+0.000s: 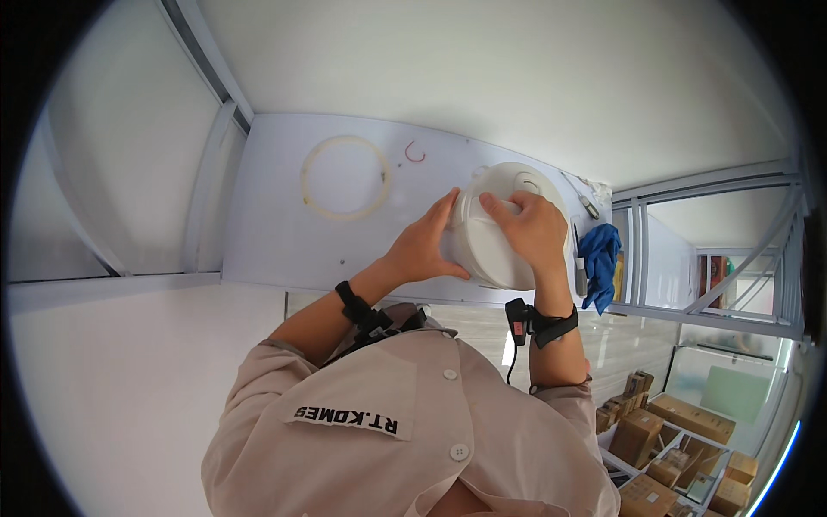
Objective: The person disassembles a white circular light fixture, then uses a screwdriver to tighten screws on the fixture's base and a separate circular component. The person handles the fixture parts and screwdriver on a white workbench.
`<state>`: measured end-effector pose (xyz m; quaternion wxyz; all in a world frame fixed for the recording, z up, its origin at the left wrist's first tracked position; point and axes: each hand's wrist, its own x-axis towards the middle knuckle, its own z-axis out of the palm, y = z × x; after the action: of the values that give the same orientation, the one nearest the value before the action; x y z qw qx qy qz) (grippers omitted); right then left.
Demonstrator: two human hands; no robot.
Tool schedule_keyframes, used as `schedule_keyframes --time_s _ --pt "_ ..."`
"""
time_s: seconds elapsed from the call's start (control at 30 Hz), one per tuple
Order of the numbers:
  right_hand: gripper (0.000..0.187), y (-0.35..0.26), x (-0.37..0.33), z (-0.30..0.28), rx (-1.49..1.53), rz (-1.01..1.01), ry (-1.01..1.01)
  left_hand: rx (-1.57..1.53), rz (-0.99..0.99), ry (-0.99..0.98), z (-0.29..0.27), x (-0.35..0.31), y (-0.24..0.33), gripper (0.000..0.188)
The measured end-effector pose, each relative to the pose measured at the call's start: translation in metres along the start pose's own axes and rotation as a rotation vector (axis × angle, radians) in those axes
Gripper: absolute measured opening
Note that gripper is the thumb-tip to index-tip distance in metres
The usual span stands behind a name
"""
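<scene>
L hand (424,247) & R hand (539,234) have fingers clamped on white unit (489,245), prob. mid-job: pale ring (346,139) lies apart, left of unit.

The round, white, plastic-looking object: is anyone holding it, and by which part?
Yes, both hands hold the round, white, plastic-looking object: the left hand cups its left edge; the right hand grasps its upper right part.

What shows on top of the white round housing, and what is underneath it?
The right hand lies over part of the white round housing; the left hand touches its side. The housing hides whatever is underneath.
</scene>
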<state>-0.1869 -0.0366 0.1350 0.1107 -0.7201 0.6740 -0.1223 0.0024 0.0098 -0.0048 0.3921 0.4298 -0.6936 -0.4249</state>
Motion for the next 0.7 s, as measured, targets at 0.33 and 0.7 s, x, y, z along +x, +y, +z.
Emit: schedule_keyframes --time_s 0.33,0.7 --pt "0.063 0.004 -0.003 0.006 -0.029 -0.157 0.079 -0.038 0.005 0.011 0.003 0.001 0.000 0.147" --pt "0.073 0.018 0.000 -0.009 0.268 -0.161 -0.069 -0.030 0.031 0.012 0.005 0.002 -0.002 0.146"
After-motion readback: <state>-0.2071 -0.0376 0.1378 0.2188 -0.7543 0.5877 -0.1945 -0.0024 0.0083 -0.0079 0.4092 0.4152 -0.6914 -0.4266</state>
